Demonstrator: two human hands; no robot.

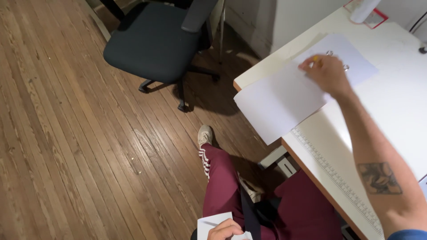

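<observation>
Right forearm, tattooed, crosses the near corner of view; right hand [327, 73] rests on a large white sheet [289, 91] on the white table [391, 120], fingers curled closed around what looks like a yellow-handled tool [315, 58] with metal finger loops, possibly scissors, though the hand hides most of it. Left hand [226, 230] sits low over the lap, fingers folded closed on a small white paper [212, 222]. Going by size: plank wood floor [66, 133] fills the left half; table takes the right side; dark office chair [153, 40] stands well apart at upper centre; maroon trousers and a pale shoe [205, 134] lie below the table edge. Sheet overhangs the table's front corner, its lower left part unsupported. Clear ruler [338, 178] lies along the table's near edge, just beside the sheet. Risk, judged: the overhanging sheet could slide off or crease if the right hand lifts or drags, since little else pins it; the ruler sits close to the edge and a forearm nudge could tip it to the floor. Labels: a flat red-bordered white rectangle [376, 20] at the table's far corner, under a white cylindrical object [364, 10]; print too small to tell.
</observation>
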